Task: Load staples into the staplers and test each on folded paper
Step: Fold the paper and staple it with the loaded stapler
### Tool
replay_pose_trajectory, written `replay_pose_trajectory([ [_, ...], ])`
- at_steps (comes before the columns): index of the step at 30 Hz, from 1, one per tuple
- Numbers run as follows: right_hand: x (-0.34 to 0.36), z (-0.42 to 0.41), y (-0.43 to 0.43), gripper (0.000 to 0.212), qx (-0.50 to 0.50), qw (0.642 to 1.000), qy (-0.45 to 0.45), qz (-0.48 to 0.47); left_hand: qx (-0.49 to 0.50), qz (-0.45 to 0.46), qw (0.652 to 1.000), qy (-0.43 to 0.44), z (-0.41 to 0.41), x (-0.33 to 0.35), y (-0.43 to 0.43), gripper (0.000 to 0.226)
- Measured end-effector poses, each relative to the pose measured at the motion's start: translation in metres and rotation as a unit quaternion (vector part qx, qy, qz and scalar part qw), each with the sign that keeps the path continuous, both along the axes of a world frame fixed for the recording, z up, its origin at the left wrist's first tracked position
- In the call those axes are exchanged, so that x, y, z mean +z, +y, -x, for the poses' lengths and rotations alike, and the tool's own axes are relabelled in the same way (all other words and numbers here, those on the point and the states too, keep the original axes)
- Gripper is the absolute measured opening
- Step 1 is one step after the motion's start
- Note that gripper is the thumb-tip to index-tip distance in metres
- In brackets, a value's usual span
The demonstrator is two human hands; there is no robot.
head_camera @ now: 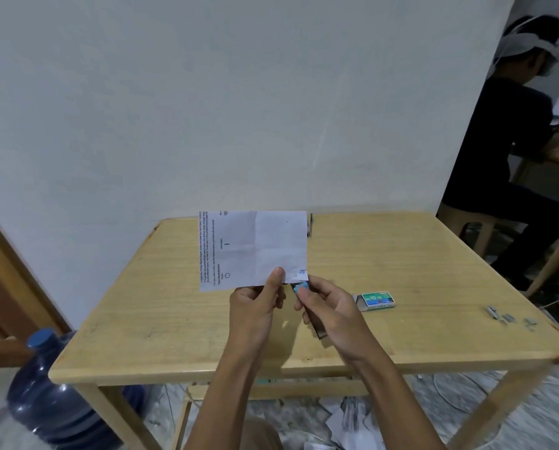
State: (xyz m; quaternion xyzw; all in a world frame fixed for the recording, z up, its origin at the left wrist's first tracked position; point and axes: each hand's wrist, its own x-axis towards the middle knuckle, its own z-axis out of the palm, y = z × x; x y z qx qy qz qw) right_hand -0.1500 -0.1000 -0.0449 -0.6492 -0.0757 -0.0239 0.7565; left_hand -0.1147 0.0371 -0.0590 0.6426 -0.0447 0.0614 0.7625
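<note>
My left hand (258,300) pinches the bottom edge of a folded white printed paper (252,248) and holds it upright above the wooden table (174,313). My right hand (330,306) grips a small blue stapler (302,287) whose jaws sit at the paper's lower right corner. A green staple box (377,300) lies on the table just right of my hands. Loose staple strips (505,316) lie near the table's right edge. A second dark object (309,225), perhaps another stapler, peeks out behind the paper at the far edge.
A blue water jug (50,394) stands on the floor to the left of the table. Another person (512,151) sits at a second table at the right. Paper scraps (346,420) litter the floor under the table. A white wall is behind.
</note>
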Motion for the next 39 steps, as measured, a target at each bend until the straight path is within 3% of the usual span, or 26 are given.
replay_pose_trajectory([
  [6,0.001,0.005,0.006,0.028,0.0,1.0,0.01,0.013,0.022,0.018,1.0,0.012,0.002,0.003,-0.002,0.075],
  [13,0.002,0.006,0.016,0.037,-0.018,0.999,0.02,-0.028,0.014,0.015,0.999,0.028,0.009,0.005,-0.006,0.055],
  [22,0.008,-0.001,0.005,0.042,-0.038,0.996,0.032,-0.071,0.015,-0.008,1.0,-0.026,0.007,0.002,0.0,0.073],
  [29,0.009,0.004,0.005,0.035,0.006,0.999,0.051,0.016,0.037,-0.001,0.999,-0.004,0.007,0.002,-0.003,0.059],
  [32,0.004,0.006,0.008,0.033,-0.004,0.997,0.069,0.018,0.061,-0.002,0.998,-0.009,0.006,0.0,-0.004,0.033],
  [36,0.002,0.007,0.004,0.037,-0.029,0.996,0.084,-0.013,0.081,-0.023,0.996,-0.029,0.008,0.005,-0.002,0.023],
  [39,0.005,0.005,-0.006,0.054,-0.038,0.994,0.091,-0.041,0.066,-0.03,0.997,-0.032,0.008,0.008,0.004,0.04],
])
